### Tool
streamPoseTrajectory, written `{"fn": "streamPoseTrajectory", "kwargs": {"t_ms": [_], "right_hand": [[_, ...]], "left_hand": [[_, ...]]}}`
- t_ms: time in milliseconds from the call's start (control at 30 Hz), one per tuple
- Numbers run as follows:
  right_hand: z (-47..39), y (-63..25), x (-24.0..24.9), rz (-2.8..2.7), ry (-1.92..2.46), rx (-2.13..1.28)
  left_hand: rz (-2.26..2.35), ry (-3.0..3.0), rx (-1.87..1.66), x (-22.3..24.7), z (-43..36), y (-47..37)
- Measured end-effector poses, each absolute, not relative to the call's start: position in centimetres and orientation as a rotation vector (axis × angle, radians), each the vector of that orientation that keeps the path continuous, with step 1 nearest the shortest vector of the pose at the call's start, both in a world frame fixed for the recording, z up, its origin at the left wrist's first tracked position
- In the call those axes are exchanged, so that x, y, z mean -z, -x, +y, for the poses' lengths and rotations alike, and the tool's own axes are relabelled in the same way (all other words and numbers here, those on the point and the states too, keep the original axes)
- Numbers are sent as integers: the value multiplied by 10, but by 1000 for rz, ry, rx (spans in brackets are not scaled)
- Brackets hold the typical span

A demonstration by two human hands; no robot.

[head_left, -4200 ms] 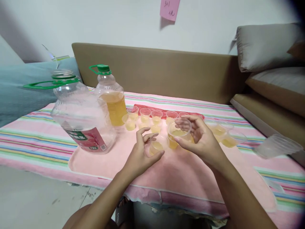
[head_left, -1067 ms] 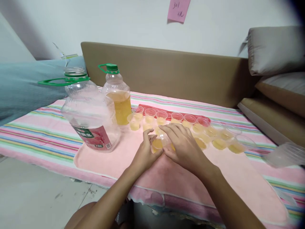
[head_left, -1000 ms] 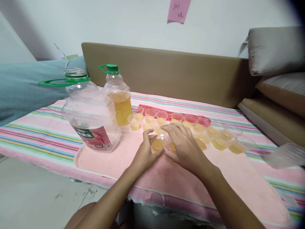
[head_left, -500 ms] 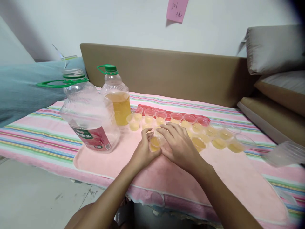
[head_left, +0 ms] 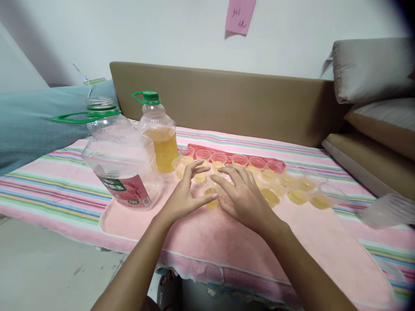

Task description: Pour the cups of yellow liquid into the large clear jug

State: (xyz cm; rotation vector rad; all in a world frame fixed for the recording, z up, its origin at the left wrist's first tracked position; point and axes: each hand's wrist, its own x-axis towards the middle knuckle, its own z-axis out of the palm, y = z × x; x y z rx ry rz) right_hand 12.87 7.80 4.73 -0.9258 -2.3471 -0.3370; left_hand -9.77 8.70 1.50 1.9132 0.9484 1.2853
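Note:
Several clear plastic cups with yellow liquid stand in rows on a pink mat (head_left: 233, 246). My left hand (head_left: 186, 194) is beside a near cup (head_left: 212, 203), its fingers spread and its thumb pointing across the front of that cup. My right hand (head_left: 241, 194) is at the cup's right side, fingers apart and bent, partly hiding other cups; whether it touches the cup is unclear. Left of the cups are an uncapped, empty-looking large bottle (head_left: 119, 160) and a green-capped bottle (head_left: 164, 142) partly filled with yellow liquid.
A red strip (head_left: 227, 152) lies behind the cups. Stacked clear cups (head_left: 387, 210) lie at the right. A brown backboard (head_left: 223, 101) spans the rear, with cushions (head_left: 372, 71) piled at the right and blue fabric (head_left: 48, 112) at the left.
My left hand has drawn back leftward from the near cup and its fingers have opened wider. My right hand has barely moved.

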Motion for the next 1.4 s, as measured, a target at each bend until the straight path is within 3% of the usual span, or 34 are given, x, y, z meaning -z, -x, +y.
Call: {"fn": "streamPoseTrajectory", "kwargs": {"t_ms": [367,833,1400], "right_hand": [[80,-132,-47,-2366,943,272],[86,-140,-56,-1688,1043,-621],[80,-127,-47,-1650,1014,-434]], "left_hand": [[996,-1884,-1248,-15,94,91],[863,-1782,-1261,-14,98,91],[1050,-2027,-1317,-15,96,80]]}}
